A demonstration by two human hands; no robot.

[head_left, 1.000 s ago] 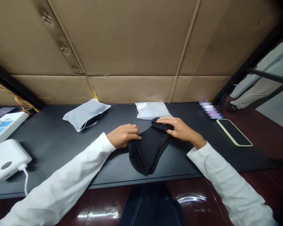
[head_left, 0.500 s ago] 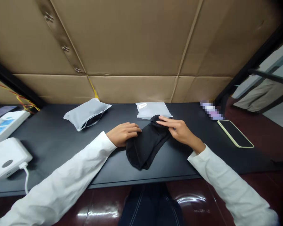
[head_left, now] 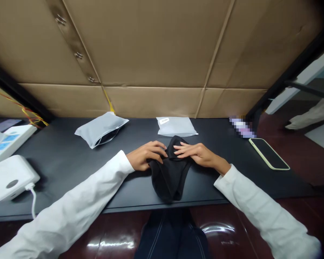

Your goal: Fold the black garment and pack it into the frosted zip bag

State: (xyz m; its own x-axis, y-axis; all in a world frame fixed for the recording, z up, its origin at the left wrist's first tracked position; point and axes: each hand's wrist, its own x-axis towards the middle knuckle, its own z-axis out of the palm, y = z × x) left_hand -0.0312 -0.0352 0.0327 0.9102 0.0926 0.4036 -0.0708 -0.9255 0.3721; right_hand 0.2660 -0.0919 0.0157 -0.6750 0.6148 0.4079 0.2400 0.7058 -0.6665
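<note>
Brown padded panels [head_left: 156, 46] fill the upper frame above the black tabletop [head_left: 78, 169]; from lower left come a white charger [head_left: 12, 176], an open pouch [head_left: 101, 127], the left hand [head_left: 147, 155] pinching black fabric [head_left: 171, 176] at centre, the right hand [head_left: 198, 154] resting fingertips on it, and a phone [head_left: 269, 154].

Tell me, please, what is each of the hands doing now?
Left hand: fingers bent, on the black cloth; grip cannot be told.
Right hand: fingers extended, resting on the same cloth.

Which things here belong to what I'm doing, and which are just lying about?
In the job: black cloth, touched by left hand and right hand; perhaps open bag, labelled bag.

Lying about: phone, white box with cable, power strip, purple item.
</note>
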